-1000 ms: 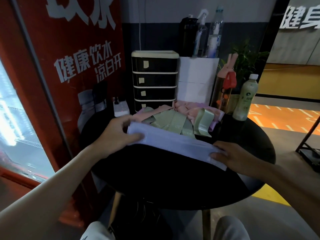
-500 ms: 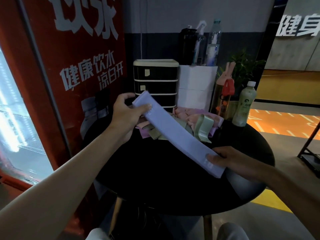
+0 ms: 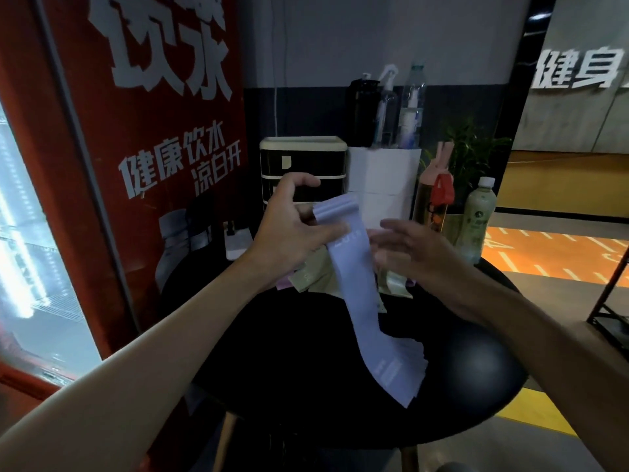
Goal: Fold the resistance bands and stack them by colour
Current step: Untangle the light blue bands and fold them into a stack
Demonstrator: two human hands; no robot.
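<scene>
A long lavender resistance band (image 3: 360, 294) hangs from my left hand (image 3: 292, 233), which pinches it near its top end above the round black table (image 3: 306, 362). The band's lower end trails loose over the tabletop. My right hand (image 3: 412, 250) hovers just right of the band with fingers spread, holding nothing. Behind the hands lies a pile of green bands (image 3: 313, 277) with a pink-purple edge (image 3: 284, 284) showing; most of the pile is hidden by my hands.
A black drawer unit (image 3: 303, 165) and a white box (image 3: 384, 178) stand at the table's back. A green bottle (image 3: 478, 216) and a pink-topped bottle (image 3: 437, 199) stand at back right. A red vending machine (image 3: 136, 165) is on the left.
My left hand lifted the band's top end higher. My right hand let go of the lower end, which now dangles, and rose up beside the band.
</scene>
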